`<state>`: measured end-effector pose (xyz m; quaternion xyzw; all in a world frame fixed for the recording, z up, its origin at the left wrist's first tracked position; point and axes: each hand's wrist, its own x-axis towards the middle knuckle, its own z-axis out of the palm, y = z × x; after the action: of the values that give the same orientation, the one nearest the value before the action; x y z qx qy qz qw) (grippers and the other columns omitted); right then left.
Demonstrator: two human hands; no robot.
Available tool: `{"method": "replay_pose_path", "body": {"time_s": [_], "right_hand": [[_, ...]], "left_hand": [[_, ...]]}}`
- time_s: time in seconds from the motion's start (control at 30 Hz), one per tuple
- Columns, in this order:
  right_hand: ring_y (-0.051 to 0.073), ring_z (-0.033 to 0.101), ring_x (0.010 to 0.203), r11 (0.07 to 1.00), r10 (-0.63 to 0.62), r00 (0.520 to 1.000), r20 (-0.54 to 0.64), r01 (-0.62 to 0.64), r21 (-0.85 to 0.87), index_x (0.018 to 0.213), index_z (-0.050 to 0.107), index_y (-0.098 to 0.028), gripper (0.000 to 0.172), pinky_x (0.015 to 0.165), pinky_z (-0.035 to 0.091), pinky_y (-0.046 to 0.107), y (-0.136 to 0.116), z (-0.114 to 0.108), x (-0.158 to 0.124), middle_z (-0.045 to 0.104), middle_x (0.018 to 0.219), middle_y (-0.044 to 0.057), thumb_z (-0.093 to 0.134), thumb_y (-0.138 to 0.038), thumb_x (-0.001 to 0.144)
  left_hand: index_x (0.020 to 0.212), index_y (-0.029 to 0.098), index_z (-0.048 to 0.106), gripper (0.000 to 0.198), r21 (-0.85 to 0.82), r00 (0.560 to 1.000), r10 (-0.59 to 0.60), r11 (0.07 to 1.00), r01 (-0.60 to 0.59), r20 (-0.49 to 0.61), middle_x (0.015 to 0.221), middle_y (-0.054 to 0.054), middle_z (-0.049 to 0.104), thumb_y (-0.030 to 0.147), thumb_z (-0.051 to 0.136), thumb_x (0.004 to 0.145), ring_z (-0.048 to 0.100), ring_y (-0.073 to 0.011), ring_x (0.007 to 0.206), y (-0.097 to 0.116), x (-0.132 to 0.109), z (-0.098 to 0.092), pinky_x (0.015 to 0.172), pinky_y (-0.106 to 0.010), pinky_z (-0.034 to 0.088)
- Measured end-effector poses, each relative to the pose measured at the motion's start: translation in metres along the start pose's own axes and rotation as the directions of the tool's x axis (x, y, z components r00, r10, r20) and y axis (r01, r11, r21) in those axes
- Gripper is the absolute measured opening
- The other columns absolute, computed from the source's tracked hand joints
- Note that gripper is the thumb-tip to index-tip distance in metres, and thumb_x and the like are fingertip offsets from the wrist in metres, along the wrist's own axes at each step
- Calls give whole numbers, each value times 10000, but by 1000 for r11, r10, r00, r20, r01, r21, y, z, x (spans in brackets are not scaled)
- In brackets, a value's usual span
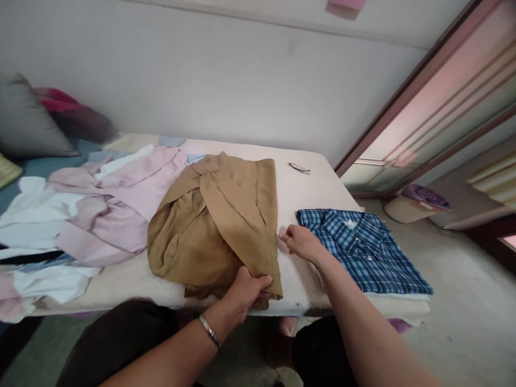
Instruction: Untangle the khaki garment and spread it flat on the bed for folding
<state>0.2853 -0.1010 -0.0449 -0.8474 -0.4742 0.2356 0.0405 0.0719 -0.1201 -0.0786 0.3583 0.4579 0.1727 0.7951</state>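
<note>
Tan shirt (217, 226) lies on the bed (310, 185), half folded and creased, long axis 6 to 12 o'clock. Left hand (248, 290) grips its 6 o'clock hem. Right hand (300, 242), open, rests at 3 o'clock.

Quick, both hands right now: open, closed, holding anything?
Left hand: closed on the brown shirt, at its near corner.
Right hand: open, holding nothing, fingertips by the shirt's edge on the mattress.
</note>
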Motion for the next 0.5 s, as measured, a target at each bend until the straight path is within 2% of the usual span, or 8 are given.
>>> {"method": "replay_pose_path", "body": {"time_s": [0.13, 0.27, 0.4, 0.5], "right_hand": [[200, 696, 869, 997, 17, 999, -50, -13, 70, 973, 718, -133, 423, 731, 458, 255, -11, 18, 30, 747, 878, 128, 456, -466, 981], [211, 697, 930, 997, 36, 998, -59, -31, 76, 999, 723, -146, 365, 745, 471, 261, -15, 27, 48, 750, 972, 138, 440, -376, 980], [274, 673, 1071, 995, 88, 993, -82, -85, 43, 1078, 715, -134, 359, 820, 487, 318, -15, 27, 52, 716, 1133, 190, 437, -333, 966], [320, 653, 1127, 992, 126, 988, -92, -125, 14, 1117, 708, -118, 380, 868, 494, 372, -13, 26, 51, 689, 1194, 223, 441, -341, 963]], "left_hand": [[1031, 136, 576, 394, 22, 999, 2, 1000, -1, -43, 1092, -148, 712, 227, 809, 726, 728, -250, 903, -2, 3, 0, 654, -294, 594], [1094, 121, 578, 424, 70, 999, -27, 997, 25, 25, 994, -132, 736, 288, 778, 760, 732, -212, 735, -4, 2, 4, 531, -235, 521], [972, 96, 602, 309, 221, 999, -10, 975, -2, 50, 797, -98, 725, 273, 755, 770, 663, -148, 535, -9, 3, 8, 417, -187, 381], [864, 99, 616, 193, 334, 996, 19, 941, -47, 88, 740, -91, 721, 235, 723, 779, 637, -131, 493, -13, 5, 9, 407, -185, 359]]}}
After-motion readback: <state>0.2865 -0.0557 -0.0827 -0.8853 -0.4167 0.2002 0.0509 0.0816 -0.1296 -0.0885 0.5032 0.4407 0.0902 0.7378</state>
